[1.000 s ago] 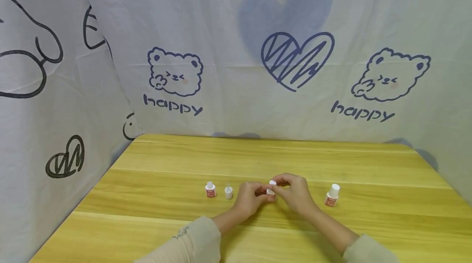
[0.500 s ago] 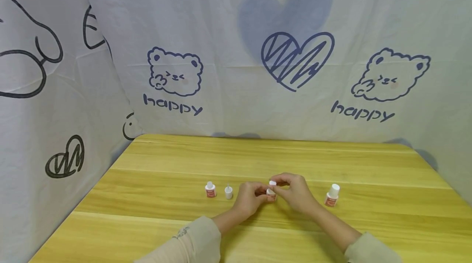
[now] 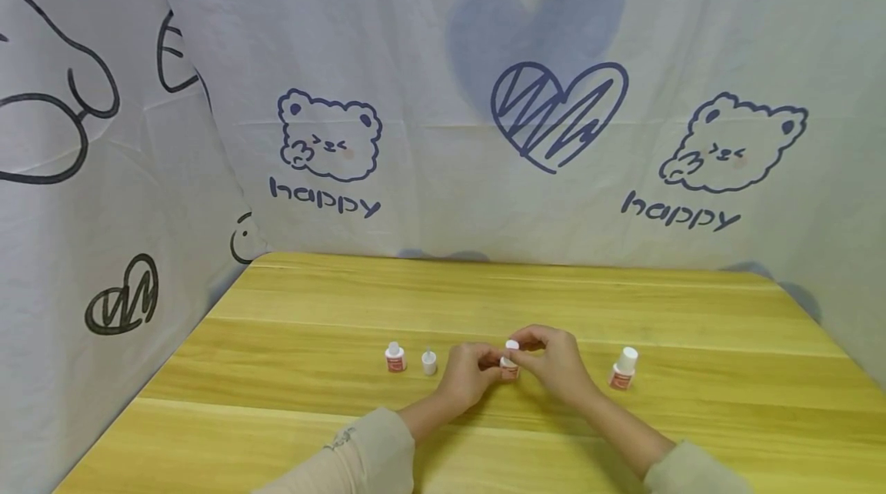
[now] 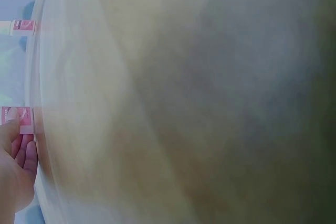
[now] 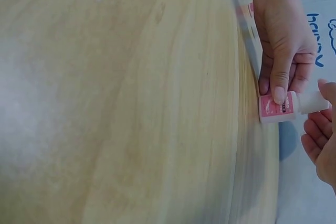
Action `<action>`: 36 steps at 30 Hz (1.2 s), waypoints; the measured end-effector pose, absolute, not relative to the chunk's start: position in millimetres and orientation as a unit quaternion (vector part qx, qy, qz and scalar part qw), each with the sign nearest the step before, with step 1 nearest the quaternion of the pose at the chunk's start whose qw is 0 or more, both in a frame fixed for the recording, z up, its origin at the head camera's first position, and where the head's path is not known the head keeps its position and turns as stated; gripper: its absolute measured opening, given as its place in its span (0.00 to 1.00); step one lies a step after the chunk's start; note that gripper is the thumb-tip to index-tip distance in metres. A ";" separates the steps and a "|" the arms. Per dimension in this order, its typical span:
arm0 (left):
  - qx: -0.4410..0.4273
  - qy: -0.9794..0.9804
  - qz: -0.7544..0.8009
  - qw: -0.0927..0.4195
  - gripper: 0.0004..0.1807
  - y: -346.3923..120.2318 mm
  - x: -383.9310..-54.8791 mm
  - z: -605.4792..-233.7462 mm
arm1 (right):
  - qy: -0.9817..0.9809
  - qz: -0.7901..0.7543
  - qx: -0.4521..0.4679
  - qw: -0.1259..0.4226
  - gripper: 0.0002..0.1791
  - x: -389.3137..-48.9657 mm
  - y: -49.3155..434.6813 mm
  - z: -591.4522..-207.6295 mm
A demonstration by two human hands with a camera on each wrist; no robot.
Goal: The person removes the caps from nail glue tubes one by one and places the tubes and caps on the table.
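Observation:
My left hand [image 3: 465, 378] holds a small white bottle with a pink-red label [image 3: 510, 373] on the wooden table. The thumb lies across that label in the right wrist view. My right hand [image 3: 557, 365] pinches the bottle's white cap [image 5: 313, 102] between thumb and fingers. The cap sits over the bottle's neck; whether it is loose I cannot tell. To the left stands a like bottle [image 3: 395, 361] with its nozzle bare. Beside it a white cap [image 3: 429, 363] rests with a thin pin pointing up. In the left wrist view, the left fingers are round the labelled bottle [image 4: 26, 124].
A third bottle [image 3: 622, 375], with its tall white cap on, stands on the table [image 3: 346, 302] to the right of my right hand. Behind the table hangs a pale cloth [image 3: 429, 194] with bear and heart drawings; another cloth hangs at the left.

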State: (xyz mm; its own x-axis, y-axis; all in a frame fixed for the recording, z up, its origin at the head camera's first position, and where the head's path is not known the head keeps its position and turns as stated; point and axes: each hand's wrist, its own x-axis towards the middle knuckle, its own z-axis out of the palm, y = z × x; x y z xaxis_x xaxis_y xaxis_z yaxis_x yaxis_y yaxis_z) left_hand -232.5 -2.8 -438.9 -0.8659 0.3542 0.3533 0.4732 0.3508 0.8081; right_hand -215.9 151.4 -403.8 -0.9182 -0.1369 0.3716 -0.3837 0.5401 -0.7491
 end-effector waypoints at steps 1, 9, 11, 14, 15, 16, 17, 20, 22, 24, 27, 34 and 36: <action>-0.253 -0.820 -0.509 0.061 0.09 -2.9 -232.3 -438.9 | -0.868 0.452 0.151 0.138 0.05 -215.8 151.3 -404.0; -0.252 -0.819 -0.511 0.065 0.09 -3.5 -231.6 -439.0 | -0.875 0.440 0.153 0.135 0.04 -215.6 150.6 -403.2; -0.255 -0.818 -0.512 0.063 0.09 -3.8 -231.2 -438.4 | -0.875 0.441 0.154 0.130 0.04 -215.6 150.7 -402.4; -0.257 -0.817 -0.512 0.058 0.09 -3.6 -230.7 -437.4 | -0.875 0.442 0.156 0.123 0.05 -215.5 150.9 -401.2; -0.257 -0.817 -0.513 0.058 0.09 -3.6 -230.5 -437.1 | -0.875 0.441 0.158 0.121 0.05 -215.6 151.1 -401.0; -0.257 -0.817 -0.512 0.057 0.09 -3.5 -230.4 -437.1 | -0.875 0.441 0.160 0.119 0.05 -215.6 151.3 -401.0; -0.257 -0.817 -0.513 0.057 0.09 -3.4 -230.3 -437.0 | -0.875 0.441 0.162 0.119 0.04 -215.4 151.5 -400.6; -0.256 -0.817 -0.513 0.055 0.09 -3.0 -230.5 -437.2 | -0.876 0.437 0.169 0.118 0.04 -215.5 152.3 -400.2; -0.255 -0.818 -0.513 0.055 0.09 -2.9 -230.9 -437.5 | -0.876 0.433 0.177 0.119 0.04 -215.8 152.9 -399.8; -0.255 -0.818 -0.513 0.054 0.09 -2.9 -231.2 -437.7 | -0.876 0.429 0.184 0.120 0.04 -216.1 153.5 -399.4; -0.255 -0.818 -0.513 0.054 0.09 -3.5 -230.4 -437.4 | -0.875 0.425 0.197 0.119 0.04 -216.5 154.8 -398.6; -0.256 -0.820 -0.508 0.060 0.09 -4.3 -230.7 -437.6 | -0.873 0.417 0.229 0.111 0.05 -217.3 157.9 -395.4; -0.258 -0.820 -0.507 0.061 0.09 -4.2 -231.2 -437.7 | -0.872 0.417 0.233 0.106 0.06 -217.5 158.5 -395.1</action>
